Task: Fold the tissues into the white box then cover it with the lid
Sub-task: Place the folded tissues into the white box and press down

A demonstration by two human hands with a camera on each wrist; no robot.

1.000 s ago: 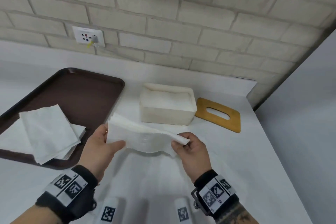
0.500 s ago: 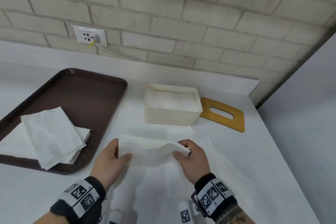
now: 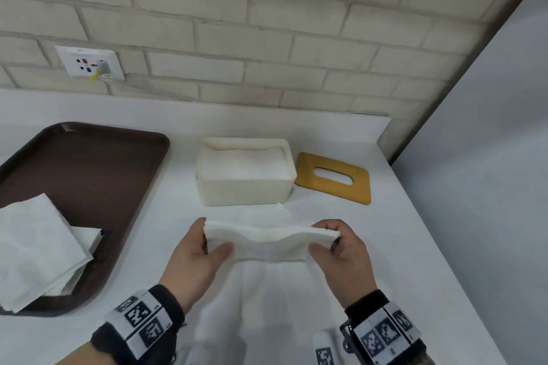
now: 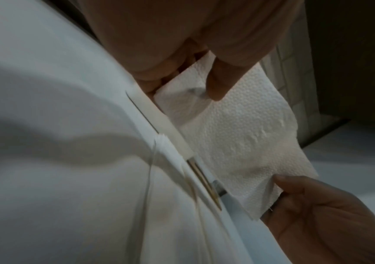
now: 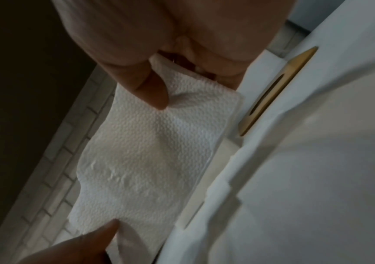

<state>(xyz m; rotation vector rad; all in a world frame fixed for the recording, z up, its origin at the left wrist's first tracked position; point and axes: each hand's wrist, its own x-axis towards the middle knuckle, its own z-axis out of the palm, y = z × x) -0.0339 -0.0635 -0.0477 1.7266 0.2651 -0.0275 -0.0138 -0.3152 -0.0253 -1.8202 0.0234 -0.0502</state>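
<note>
Brown tray (image 3: 98,175) at left on the white surface (image 3: 400,246), pale brick wall (image 3: 267,24) behind with a white socket plate (image 3: 90,62) holding a small grey plug, plain grey panel (image 3: 489,157) bounding the right side.

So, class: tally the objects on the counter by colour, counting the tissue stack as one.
White: 3, the held tissue, tissue stack, box.
Brown: 1, tray.
Yellow-tan: 1, lid.
Total: 5.
</note>
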